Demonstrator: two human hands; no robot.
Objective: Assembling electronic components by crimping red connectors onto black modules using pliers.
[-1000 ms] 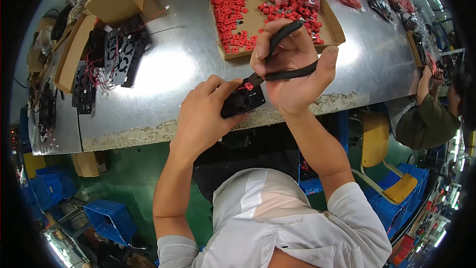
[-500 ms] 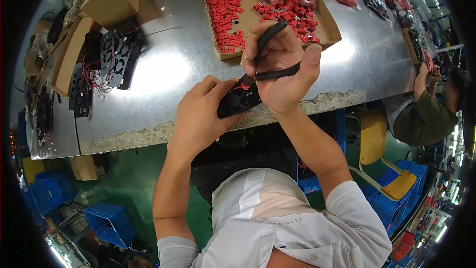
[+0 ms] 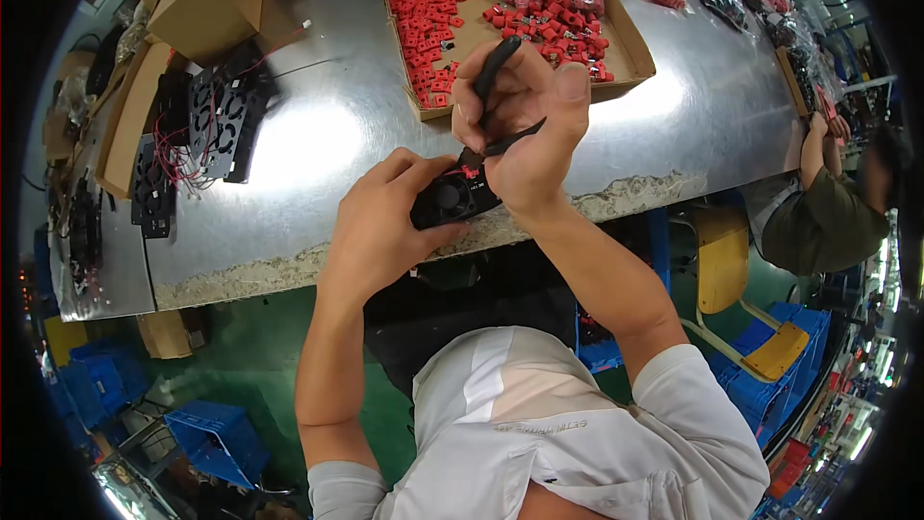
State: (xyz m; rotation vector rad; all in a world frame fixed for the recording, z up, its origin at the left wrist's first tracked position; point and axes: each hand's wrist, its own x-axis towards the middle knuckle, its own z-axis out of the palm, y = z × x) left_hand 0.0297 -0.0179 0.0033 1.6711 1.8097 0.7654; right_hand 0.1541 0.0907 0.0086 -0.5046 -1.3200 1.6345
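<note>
My left hand [image 3: 377,221] is closed on a small black panel with a round fan [image 3: 450,198], thumb along its near edge and fingers over the far one. My right hand [image 3: 535,159] holds black-handled pliers [image 3: 497,65]. Their handles are spread, one against the fingers and the other in the palm. The plier jaws point down at a small red part [image 3: 471,172] on the panel's far edge and seem to touch it; the tips are too small to make out. Both hands are over the near edge of the metal table [image 3: 356,87].
Beyond my hands, a shallow cardboard tray [image 3: 630,77] holds many small red parts and a clear bag. Black fan panels [image 3: 219,116] with red wires lie at the left beside an open cardboard box [image 3: 207,5]. Another person [image 3: 828,212] is at the far right, near a yellow chair [image 3: 722,260].
Both hands, the panel and the pliers have shifted slightly left in view. My right hand has curled more around the pliers, covering more of the lower handle.
</note>
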